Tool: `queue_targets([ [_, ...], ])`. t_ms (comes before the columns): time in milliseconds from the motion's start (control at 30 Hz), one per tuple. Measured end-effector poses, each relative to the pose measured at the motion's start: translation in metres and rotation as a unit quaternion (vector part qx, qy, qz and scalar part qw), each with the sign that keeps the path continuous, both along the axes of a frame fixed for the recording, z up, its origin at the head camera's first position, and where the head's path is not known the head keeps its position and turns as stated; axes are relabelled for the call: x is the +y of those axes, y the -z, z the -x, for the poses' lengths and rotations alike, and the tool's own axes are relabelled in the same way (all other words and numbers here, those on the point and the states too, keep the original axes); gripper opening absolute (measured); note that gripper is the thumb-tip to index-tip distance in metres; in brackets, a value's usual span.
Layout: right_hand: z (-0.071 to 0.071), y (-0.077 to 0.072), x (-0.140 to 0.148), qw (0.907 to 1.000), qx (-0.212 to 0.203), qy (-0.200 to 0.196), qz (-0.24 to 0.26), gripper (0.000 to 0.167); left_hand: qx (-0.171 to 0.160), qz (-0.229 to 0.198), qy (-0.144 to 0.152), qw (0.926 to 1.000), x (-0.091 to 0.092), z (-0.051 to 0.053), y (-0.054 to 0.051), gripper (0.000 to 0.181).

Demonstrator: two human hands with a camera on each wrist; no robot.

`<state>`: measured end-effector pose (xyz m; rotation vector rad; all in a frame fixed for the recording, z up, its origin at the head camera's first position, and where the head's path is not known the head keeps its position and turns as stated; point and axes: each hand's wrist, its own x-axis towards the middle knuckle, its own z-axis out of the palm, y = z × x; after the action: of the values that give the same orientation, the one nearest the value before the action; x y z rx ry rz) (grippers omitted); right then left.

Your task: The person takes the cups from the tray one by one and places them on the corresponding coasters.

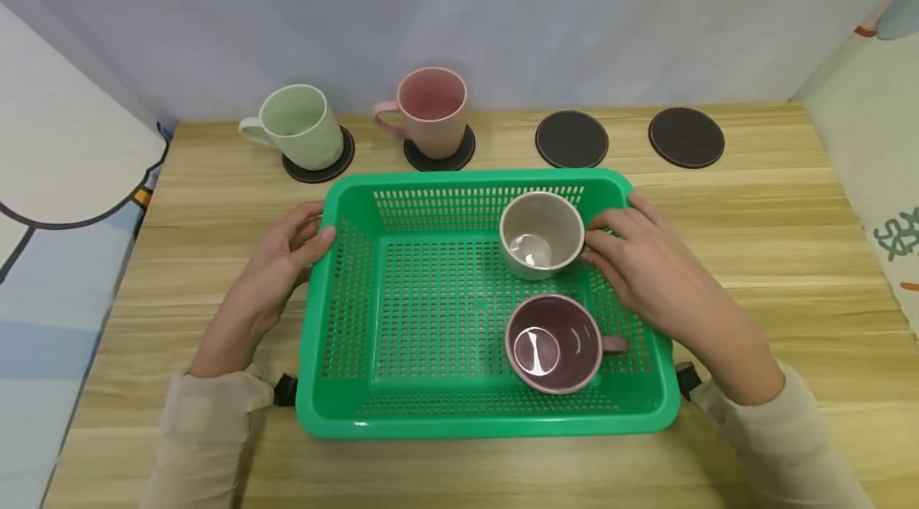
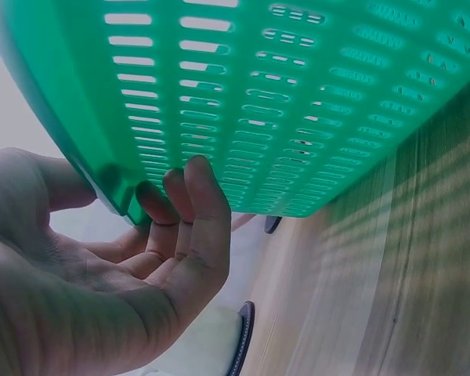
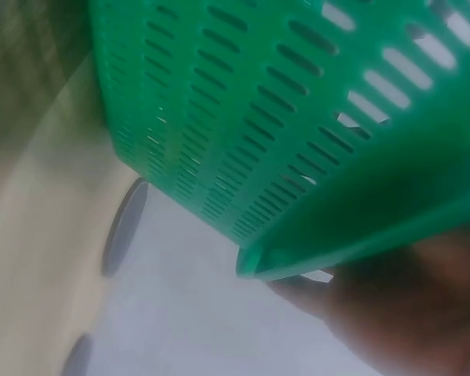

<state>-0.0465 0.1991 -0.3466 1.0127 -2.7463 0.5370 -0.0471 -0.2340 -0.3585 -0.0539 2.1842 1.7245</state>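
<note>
"Two mugs are standing on coasters in the head view, right?"

"Yes. A pale green ceramic mug [image 1: 301,130] is occupying one round black coaster [image 1: 319,175] at upper left; a pink ceramic mug [image 1: 434,118] is occupying another, top centre. Two bare round black coasters [image 1: 571,140] are lying at upper right."

"And the others?"

"A greyish-white ceramic mug [image 1: 534,254] and a mauve ceramic mug [image 1: 553,343] are sitting inside the green perforated plastic basket [image 1: 488,428], right of frame centre. I'd judge the work is standing about halfway, with those two left."

"The hands?"

"The right hand [image 1: 639,262] is curling its fingers at the greyish-white mug's right side, seemingly pinching a hidden handle. The left hand [image 1: 283,254] is gripping the basket's left rim."

"What's the left wrist view adding?"

"At lower left, the fingers are bending below the rim, against the slotted wall."

"Right wrist?"

"The basket is filling the upper right; the hand is blurring at lower right, so I'm not able to tell its grip there."
</note>
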Motion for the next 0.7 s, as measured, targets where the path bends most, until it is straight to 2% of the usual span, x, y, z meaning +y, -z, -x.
queue_targets([
  [200,0.002,-0.002,-0.004,0.999,-0.043,0.002,-0.007,0.014,-0.004,-0.011,0.001,0.9999,0.0,0.001,0.0,0.053],
  [400,0.004,-0.001,-0.013,0.998,-0.063,-0.006,-0.004,0.012,-0.002,-0.02,0.0,0.9998,0.001,0.001,0.0,0.05],
  [533,0.006,-0.005,-0.018,0.9913,-0.131,0.01,-0.003,0.01,0.0,-0.023,0.0,0.9997,0.001,0.001,0.001,0.048],
  [700,0.011,-0.014,-0.024,0.9711,-0.235,0.041,0.009,0.011,0.003,-0.029,-0.004,0.9996,0.001,0.001,0.002,0.043],
])
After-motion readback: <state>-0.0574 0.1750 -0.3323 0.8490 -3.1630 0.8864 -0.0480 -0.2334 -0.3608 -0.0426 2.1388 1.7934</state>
